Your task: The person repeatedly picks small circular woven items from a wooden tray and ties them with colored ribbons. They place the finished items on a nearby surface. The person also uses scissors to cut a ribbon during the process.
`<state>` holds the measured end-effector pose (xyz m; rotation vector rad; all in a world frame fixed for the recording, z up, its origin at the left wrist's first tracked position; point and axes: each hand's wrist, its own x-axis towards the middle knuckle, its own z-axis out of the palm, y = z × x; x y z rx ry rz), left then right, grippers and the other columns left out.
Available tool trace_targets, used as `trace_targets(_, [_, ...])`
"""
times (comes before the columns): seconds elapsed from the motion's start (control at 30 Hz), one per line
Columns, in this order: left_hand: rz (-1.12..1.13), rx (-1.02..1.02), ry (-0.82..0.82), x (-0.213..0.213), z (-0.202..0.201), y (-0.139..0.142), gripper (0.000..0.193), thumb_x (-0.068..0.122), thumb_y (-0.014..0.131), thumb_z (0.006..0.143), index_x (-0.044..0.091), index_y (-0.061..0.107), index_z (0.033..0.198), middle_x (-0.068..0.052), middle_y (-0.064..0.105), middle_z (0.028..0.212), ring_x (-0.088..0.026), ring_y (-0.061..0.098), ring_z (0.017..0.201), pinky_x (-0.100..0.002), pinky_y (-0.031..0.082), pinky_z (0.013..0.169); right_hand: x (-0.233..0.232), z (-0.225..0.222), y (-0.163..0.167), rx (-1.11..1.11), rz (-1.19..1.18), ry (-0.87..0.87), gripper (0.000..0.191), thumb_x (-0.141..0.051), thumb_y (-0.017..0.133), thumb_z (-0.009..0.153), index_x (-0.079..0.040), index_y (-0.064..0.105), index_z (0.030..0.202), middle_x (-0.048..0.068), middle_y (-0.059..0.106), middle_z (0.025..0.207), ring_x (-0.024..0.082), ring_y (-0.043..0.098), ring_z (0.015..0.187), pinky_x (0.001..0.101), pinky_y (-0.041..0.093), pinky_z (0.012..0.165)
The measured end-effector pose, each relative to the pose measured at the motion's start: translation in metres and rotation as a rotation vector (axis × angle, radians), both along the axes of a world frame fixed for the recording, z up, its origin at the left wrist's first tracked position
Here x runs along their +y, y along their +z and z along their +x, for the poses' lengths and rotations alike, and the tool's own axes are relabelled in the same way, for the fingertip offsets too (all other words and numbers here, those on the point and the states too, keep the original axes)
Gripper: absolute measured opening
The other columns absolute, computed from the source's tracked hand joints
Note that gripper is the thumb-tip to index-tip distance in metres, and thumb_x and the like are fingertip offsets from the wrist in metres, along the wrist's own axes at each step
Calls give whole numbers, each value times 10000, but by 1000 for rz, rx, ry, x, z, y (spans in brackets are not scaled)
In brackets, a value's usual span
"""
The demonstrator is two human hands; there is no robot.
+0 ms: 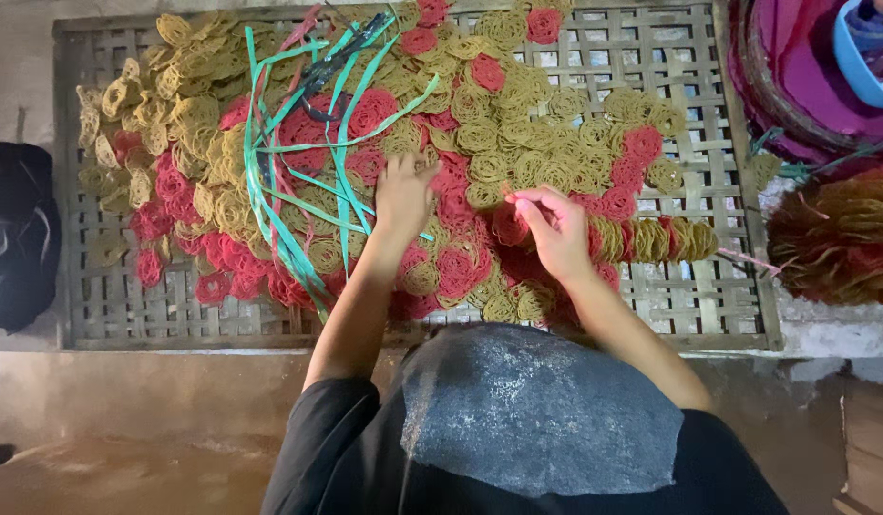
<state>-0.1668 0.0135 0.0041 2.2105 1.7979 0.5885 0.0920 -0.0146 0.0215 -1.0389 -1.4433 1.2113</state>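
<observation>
A woven bamboo tray (708,305) holds a heap of round lacy discs, some yellow (546,133) and some red (456,267). My left hand (403,195) rests flat, fingers spread, on the discs near the tray's middle, beside a bundle of green plastic strips (270,191). My right hand (554,229) pinches the end of a row of discs (651,238), yellow and red, stacked on edge and running to the right.
A black cloth bundle (17,238) lies left of the tray. At right sit a purple basket (794,76) with a blue container (866,52) and a pile of stacked discs (837,238). A grey pad (537,410) covers my lap.
</observation>
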Motion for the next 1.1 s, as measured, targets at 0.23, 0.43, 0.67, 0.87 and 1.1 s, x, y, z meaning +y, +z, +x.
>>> trace_targets(0.23, [-525,-1356,83,2,12,-8,338,125,522,1073,76,584,1401,-144,700,1310,-181,767,1044,-335,629,913,-6,-9,15,-321,185,-35,107,-62,664,984,2,736,1030,70,676,896,152,635,844,278,484,782])
trace_targets(0.43, [110,-518,229,-18,13,16,568,49,647,900,35,537,1458,-220,536,1442,-356,498,1229,-500,454,1066,-5,-12,18,-287,193,-30,102,-67,641,992,2,716,1003,78,704,941,165,671,881,287,507,805])
trace_targets(0.67, [-40,93,-126,-25,26,-4,676,158,809,656,99,651,1311,-168,482,1481,-394,348,1365,-570,282,1108,-7,-11,16,-343,181,-40,109,-75,652,982,1,727,1002,77,686,913,156,642,840,282,486,765])
trace_targets(0.87, [49,-165,-22,-22,14,-20,149,146,690,1003,169,794,1107,5,623,1444,-224,532,1402,-473,395,1257,-11,-10,14,-375,145,-66,100,-73,676,970,3,736,994,66,666,861,135,603,761,270,454,677])
trace_targets(1.1, [154,-109,-144,-20,22,-14,218,97,674,858,98,770,1054,-122,687,1292,-354,599,1227,-469,486,990,-11,-16,13,-300,144,-29,103,-80,660,976,4,719,982,46,691,873,106,618,746,255,462,658])
